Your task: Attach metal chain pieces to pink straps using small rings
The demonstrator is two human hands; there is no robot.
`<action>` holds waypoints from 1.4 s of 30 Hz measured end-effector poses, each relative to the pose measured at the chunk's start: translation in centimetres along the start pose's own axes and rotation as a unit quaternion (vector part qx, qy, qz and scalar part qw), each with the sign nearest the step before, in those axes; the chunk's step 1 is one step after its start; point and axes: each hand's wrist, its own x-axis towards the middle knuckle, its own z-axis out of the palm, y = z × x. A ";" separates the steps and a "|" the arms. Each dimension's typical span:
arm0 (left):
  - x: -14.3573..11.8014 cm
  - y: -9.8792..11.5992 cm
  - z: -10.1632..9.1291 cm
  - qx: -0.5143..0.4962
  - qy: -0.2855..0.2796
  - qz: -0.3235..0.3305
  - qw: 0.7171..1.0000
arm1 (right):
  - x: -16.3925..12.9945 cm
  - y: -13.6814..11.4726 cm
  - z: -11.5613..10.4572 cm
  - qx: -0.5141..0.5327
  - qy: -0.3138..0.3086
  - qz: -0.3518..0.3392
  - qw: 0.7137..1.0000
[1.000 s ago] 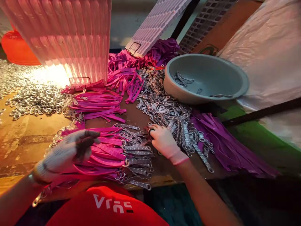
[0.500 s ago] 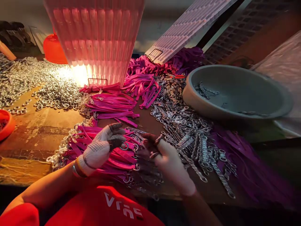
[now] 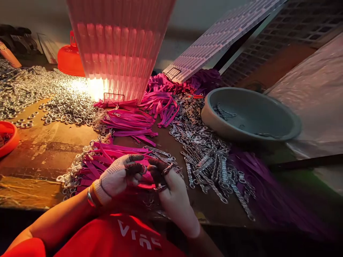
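My left hand (image 3: 118, 176), in a dotted white glove with dark fingertips, pinches a metal ring on a pink strap (image 3: 146, 185) at the near table edge. My right hand (image 3: 173, 194), also gloved, meets it fingertip to fingertip and grips a small metal clasp (image 3: 167, 169). Both hands hover over a pile of pink straps with rings and chains (image 3: 112, 157). To the right lies a heap of silver chain clasps (image 3: 209, 157).
A grey bowl (image 3: 292, 125) with a few clasps stands at the right. A pink ribbed lamp shade (image 3: 120, 46) rises at the back. Loose silver rings (image 3: 53, 103) cover the left table. An orange dish (image 3: 9, 142) sits far left; purple straps (image 3: 268, 189) lie right.
My right hand left the clasp heap with a clasp and came to the left hand. My left hand shifted right, and both now meet over the strap pile.
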 end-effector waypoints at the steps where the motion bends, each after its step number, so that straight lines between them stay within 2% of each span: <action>1: 0.0 0.1 0.0 0.006 -0.017 -0.010 1.000 | 0.0 0.1 -0.3 -0.020 -0.026 -0.022 0.999; 3: -0.1 0.2 0.3 0.046 -0.053 -0.014 0.997 | -0.1 0.2 -0.7 -0.043 -0.085 -0.056 0.994; 5: -0.3 0.2 0.7 0.095 -0.069 -0.012 0.993 | -0.2 0.4 -0.7 -0.045 -0.117 -0.070 0.990; 7: -0.6 0.1 0.8 0.146 -0.045 -0.009 0.988 | -0.5 0.5 -0.4 -0.065 -0.104 -0.069 0.990; 10: -1.1 -0.1 0.6 0.211 0.026 0.034 0.977 | -1.0 0.7 -0.3 -0.148 -0.084 -0.063 0.983; 11: -1.3 -0.2 0.5 0.221 0.027 0.050 0.974 | -1.1 0.7 -0.4 -0.183 -0.088 -0.064 0.977; 14: -1.6 -0.2 0.4 0.270 -0.026 0.071 0.960 | -1.2 0.5 -0.9 -0.267 -0.110 -0.071 0.955; 17: -1.6 -0.2 0.7 0.329 -0.027 0.080 0.940 | -1.4 0.1 -0.7 -0.277 -0.119 -0.069 0.951; 19: -1.4 -0.4 1.1 0.278 -0.011 0.043 0.959 | -1.6 0.0 -0.1 -0.250 -0.087 -0.056 0.963; 22: -1.0 -0.3 1.5 0.138 0.008 -0.019 0.990 | -1.9 0.1 0.9 -0.171 -0.031 -0.014 0.985; 23: -0.6 0.0 1.5 0.117 0.006 -0.020 0.993 | -1.9 0.3 1.1 -0.137 -0.027 0.007 0.990; 25: 1.0 1.0 1.3 0.159 -0.037 -0.011 0.987 | -1.6 0.8 0.9 -0.089 -0.037 0.054 0.994; 26: 2.2 1.7 1.2 0.223 -0.066 -0.003 0.972 | -1.4 1.1 0.5 -0.085 -0.033 0.076 0.993; 27: 3.6 2.5 0.9 0.322 -0.089 0.011 0.942 | -1.1 1.4 0.1 -0.095 -0.019 0.094 0.991; 28: 5.4 3.2 0.6 0.429 -0.106 0.023 0.897 | -0.8 1.8 -0.4 -0.108 0.002 0.108 0.988; 29: 7.2 3.8 0.3 0.550 -0.089 0.054 0.829 | -0.5 2.1 -0.9 -0.114 0.027 0.118 0.986; 30: 9.1 4.2 -0.1 0.658 -0.065 0.068 0.747 | -0.2 2.5 -1.3 -0.111 0.050 0.126 0.985; 32: 12.5 4.2 -0.7 0.717 -0.037 0.057 0.694 | 0.2 3.1 -2.0 -0.087 0.069 0.137 0.984; 34: 14.8 3.1 -1.1 0.729 -0.031 0.037 0.683 | 0.3 3.7 -2.3 -0.073 0.062 0.142 0.985; 37: 15.9 1.2 -1.2 0.730 -0.033 0.027 0.682 | 0.3 4.8 -2.5 -0.072 0.043 0.141 0.987; 39: 15.6 0.7 -1.1 0.718 -0.033 0.030 0.694 | 0.2 5.3 -2.6 -0.060 0.040 0.136 0.988; 42: 14.1 1.8 -0.5 0.675 -0.043 0.051 0.735 | 0.5 5.6 -2.7 -0.034 0.045 0.111 0.992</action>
